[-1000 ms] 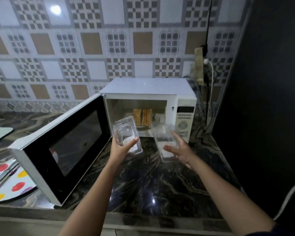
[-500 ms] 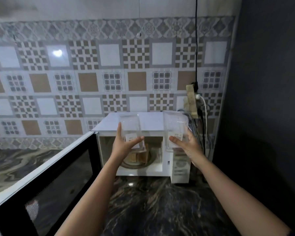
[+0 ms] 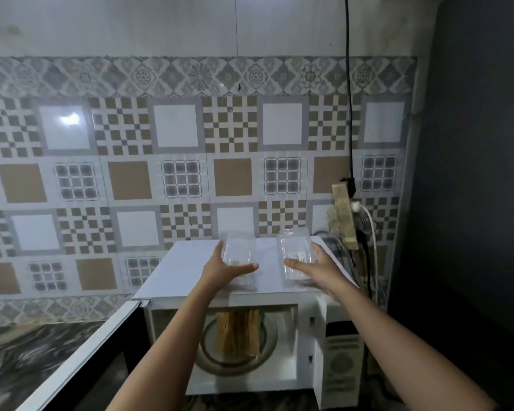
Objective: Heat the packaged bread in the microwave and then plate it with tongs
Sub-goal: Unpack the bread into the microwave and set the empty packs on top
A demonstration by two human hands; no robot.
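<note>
Left pack, right pack now lowered to microwave top.

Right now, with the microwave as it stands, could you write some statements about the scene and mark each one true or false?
1. The door of the microwave is open. True.
2. The bread lies on the counter. False: it stands inside the microwave.
3. The left hand holds the left container and the right hand holds the right container. True.
4. Both clear containers are inside the microwave. False: they are up at its top.
</note>
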